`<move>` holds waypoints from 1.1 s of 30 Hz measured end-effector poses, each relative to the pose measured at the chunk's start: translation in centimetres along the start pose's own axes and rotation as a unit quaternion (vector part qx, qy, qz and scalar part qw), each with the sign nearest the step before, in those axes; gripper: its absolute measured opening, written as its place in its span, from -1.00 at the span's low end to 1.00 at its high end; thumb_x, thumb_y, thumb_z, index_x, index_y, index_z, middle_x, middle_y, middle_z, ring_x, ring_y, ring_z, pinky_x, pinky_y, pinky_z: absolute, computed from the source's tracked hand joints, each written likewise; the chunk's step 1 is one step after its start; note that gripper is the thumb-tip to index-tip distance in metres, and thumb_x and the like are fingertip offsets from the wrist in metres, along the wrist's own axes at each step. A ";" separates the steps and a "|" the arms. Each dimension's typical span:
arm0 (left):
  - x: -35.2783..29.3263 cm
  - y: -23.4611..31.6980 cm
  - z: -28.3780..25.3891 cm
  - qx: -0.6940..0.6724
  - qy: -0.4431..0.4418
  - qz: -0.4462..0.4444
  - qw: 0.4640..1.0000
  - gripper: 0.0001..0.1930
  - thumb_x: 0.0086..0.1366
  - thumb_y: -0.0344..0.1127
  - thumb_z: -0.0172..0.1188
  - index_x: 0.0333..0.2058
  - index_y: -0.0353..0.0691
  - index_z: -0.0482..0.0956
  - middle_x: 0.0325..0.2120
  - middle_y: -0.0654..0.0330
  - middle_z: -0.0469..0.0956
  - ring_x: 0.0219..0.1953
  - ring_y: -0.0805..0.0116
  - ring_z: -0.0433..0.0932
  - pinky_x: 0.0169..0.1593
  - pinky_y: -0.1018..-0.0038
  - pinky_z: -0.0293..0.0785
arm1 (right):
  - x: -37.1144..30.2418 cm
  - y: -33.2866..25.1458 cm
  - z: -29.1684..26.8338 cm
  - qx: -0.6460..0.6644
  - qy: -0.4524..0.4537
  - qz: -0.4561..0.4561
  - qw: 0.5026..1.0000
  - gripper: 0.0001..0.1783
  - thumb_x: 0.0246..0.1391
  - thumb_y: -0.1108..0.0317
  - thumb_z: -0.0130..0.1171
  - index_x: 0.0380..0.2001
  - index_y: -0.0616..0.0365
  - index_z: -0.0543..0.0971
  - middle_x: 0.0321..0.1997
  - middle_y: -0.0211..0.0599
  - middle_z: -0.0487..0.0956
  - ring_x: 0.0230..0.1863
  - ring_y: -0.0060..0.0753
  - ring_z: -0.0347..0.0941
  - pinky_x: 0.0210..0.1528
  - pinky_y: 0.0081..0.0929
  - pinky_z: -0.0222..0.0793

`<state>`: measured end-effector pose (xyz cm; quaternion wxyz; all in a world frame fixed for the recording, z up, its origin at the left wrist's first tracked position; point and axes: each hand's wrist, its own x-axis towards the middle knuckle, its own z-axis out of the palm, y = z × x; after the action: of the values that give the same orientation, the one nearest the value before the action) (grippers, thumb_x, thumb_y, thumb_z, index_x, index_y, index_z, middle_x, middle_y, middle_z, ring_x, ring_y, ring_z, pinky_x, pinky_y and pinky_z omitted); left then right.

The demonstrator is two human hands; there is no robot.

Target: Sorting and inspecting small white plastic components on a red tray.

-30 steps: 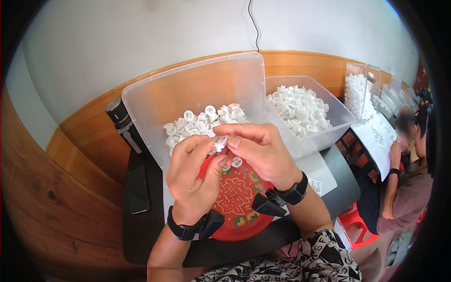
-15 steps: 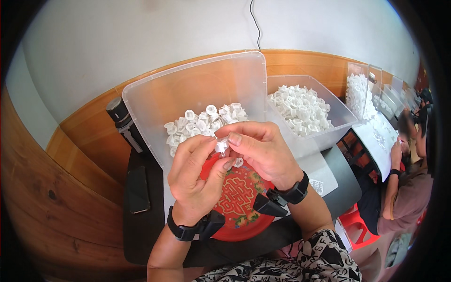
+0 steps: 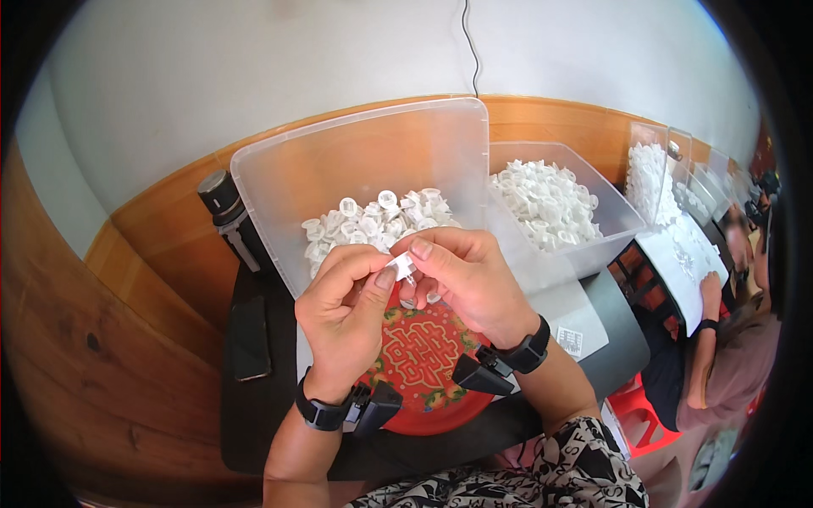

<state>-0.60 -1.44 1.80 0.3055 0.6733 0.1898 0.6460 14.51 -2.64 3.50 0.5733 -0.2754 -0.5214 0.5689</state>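
Note:
My left hand [image 3: 345, 298] and my right hand [image 3: 474, 284] meet above a red tray [image 3: 423, 415] with a gold pattern. Between both thumbs and forefingers I pinch a small white plastic part [image 3: 403, 267], square at the top with a thin piece below. A clear-white small round piece [image 3: 434, 298] shows at the curled lower fingers of my right hand; whether they grip it is hard to tell. Behind my hands, a pile of similar white plastic parts [image 3: 364, 224] lies in front of the raised wall of a translucent bin [image 3: 339, 144].
A second translucent bin [image 3: 627, 224] heaped with white parts stands right. On the left are a dark flask [image 3: 222, 199] and a phone [image 3: 251, 339] on the black table [image 3: 254, 432]. At the far right another person's hand [image 3: 711, 292] rests on a white-covered table [image 3: 669, 254].
The white part has turned and tilted between my fingertips, and my left thumb has moved up onto it. At the far right, the co-worker's hand has shifted on the white surface.

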 end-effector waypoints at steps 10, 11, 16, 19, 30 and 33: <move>0.2 0.1 0.3 0.064 0.092 0.037 0.993 -0.92 0.10 -0.59 0.15 -0.39 -0.42 0.50 -0.42 0.19 0.45 -0.42 0.56 0.38 -0.38 0.66 0.32 | -0.7 0.8 2.3 -0.211 0.074 -0.198 0.954 -0.90 -0.01 0.53 0.13 -0.39 0.32 0.46 -0.60 -0.48 0.43 -0.59 -0.82 0.26 -0.61 -0.75 0.19; 0.2 0.1 0.3 0.085 0.094 0.050 0.991 -0.93 0.09 -0.60 0.15 -0.40 -0.41 0.50 -0.44 0.18 0.46 -0.45 0.56 0.39 -0.41 0.66 0.31 | -0.6 1.0 2.3 -0.227 0.080 -0.233 0.942 -0.91 -0.03 0.56 0.13 -0.40 0.31 0.46 -0.60 -0.45 0.43 -0.59 -0.80 0.27 -0.62 -0.74 0.19; -0.2 0.1 0.4 0.117 0.079 0.064 0.988 -0.92 0.10 -0.61 0.13 -0.38 -0.41 0.49 -0.41 0.19 0.45 -0.44 0.56 0.39 -0.37 0.66 0.33 | -0.4 1.8 2.1 -0.297 0.109 -0.313 0.896 -0.88 -0.10 0.64 0.13 -0.42 0.29 0.47 -0.56 -0.30 0.46 -0.61 -0.65 0.34 -0.61 -0.68 0.24; -0.3 0.3 0.7 0.133 0.063 0.054 0.988 -0.92 0.12 -0.62 0.12 -0.37 -0.42 0.48 -0.37 0.21 0.44 -0.37 0.58 0.39 -0.31 0.69 0.34 | -0.3 1.9 1.9 -0.342 0.124 -0.361 0.859 -0.85 -0.12 0.70 0.10 -0.40 0.32 0.48 -0.45 -0.29 0.49 -0.49 -0.62 0.38 -0.48 -0.71 0.28; 0.2 0.1 -0.1 0.039 0.115 -0.079 0.989 -0.94 0.15 -0.51 0.13 -0.40 -0.38 0.49 -0.51 0.24 0.48 -0.50 0.55 0.42 -0.40 0.65 0.35 | -0.3 1.4 1.6 -0.362 0.115 -0.390 0.839 -0.78 -0.20 0.75 0.07 -0.41 0.28 0.48 -0.44 -0.18 0.51 -0.52 -0.36 0.46 -0.52 -0.56 0.35; 0.1 -0.2 -0.1 -0.047 0.109 -0.118 0.986 -0.92 0.17 -0.48 0.13 -0.38 -0.38 0.50 -0.53 0.22 0.51 -0.51 0.50 0.46 -0.40 0.60 0.39 | -0.6 1.1 1.8 -0.371 0.117 -0.400 0.830 -0.76 -0.19 0.74 0.08 -0.38 0.28 0.48 -0.43 -0.17 0.50 -0.51 -0.35 0.47 -0.51 -0.55 0.36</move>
<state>-0.69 -1.25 1.75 0.3884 0.5564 0.2700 0.6831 12.55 -3.49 2.90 0.6620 -0.2996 -0.6868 0.0173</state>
